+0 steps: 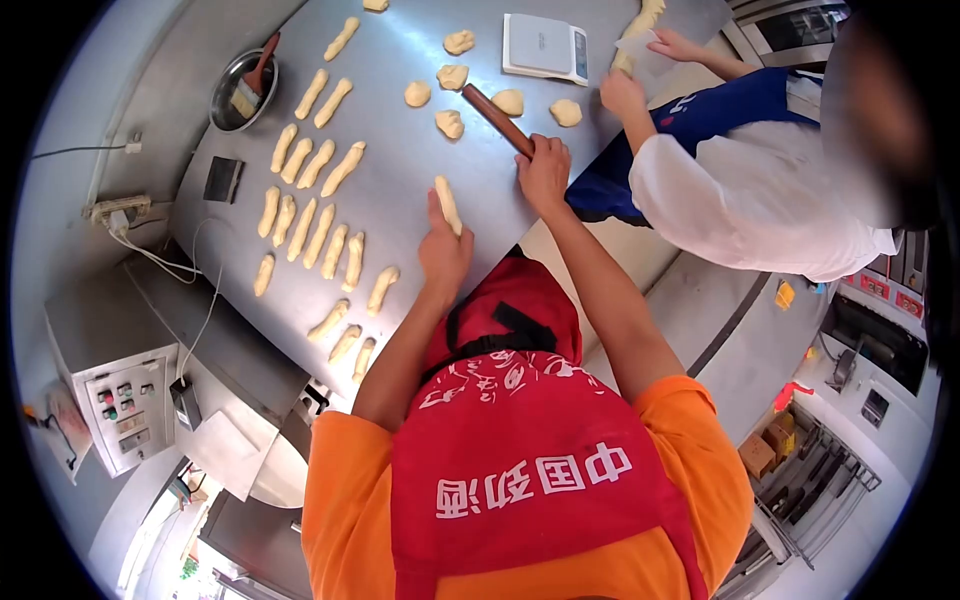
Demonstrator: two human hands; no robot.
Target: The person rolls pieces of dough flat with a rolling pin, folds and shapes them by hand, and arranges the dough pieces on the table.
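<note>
My left hand (446,247) is closed round the lower end of a short dough roll (447,206), its index finger pointing up along the roll. In my right hand (545,171) is the near end of a brown rolling pin (497,119), which slants up and to the left across the steel table (400,130). Around the pin's far end lie several round dough lumps (450,124). Rows of finger-shaped dough rolls (318,233) cover the table's left part.
At the right a co-worker in a blue apron (690,110) handles a long dough piece (640,30). A white scale (541,46) stands at the back. Further left are a metal bowl with a brush (228,112) and a dark block (223,179).
</note>
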